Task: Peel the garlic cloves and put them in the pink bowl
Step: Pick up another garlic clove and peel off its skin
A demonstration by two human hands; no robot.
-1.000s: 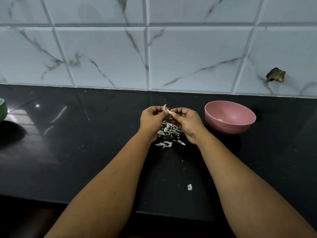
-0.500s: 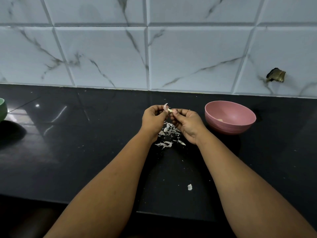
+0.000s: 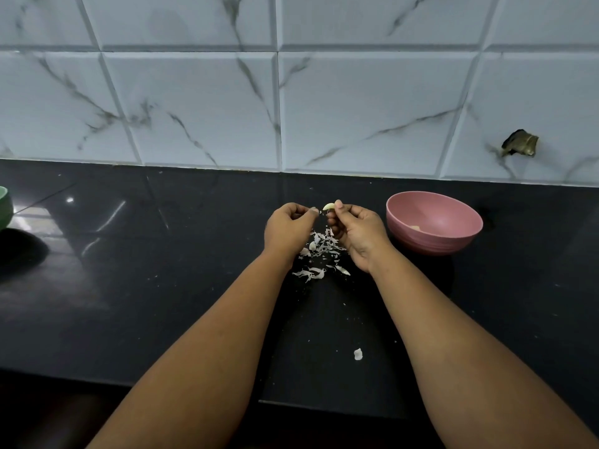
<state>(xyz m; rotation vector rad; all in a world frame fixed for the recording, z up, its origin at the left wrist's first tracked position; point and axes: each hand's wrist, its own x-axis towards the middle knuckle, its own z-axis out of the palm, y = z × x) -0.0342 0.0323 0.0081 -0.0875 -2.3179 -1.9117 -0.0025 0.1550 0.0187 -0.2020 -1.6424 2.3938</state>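
Garlic clove (image 3: 328, 206) at right hand (image 3: 358, 231) fingertips

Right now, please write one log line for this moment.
step: peeling | right hand: holds garlic clove | left hand: pinches skin | pink bowl: one clove inside

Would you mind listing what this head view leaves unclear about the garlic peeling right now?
- Left hand: curled fingers hide whether it pinches a peel scrap.
- Garlic clove in the right hand: too small to tell if skin remains.
- Pink bowl: near wall hides most contents; one pale piece shows.
- Green bowl: cut off by the left edge.
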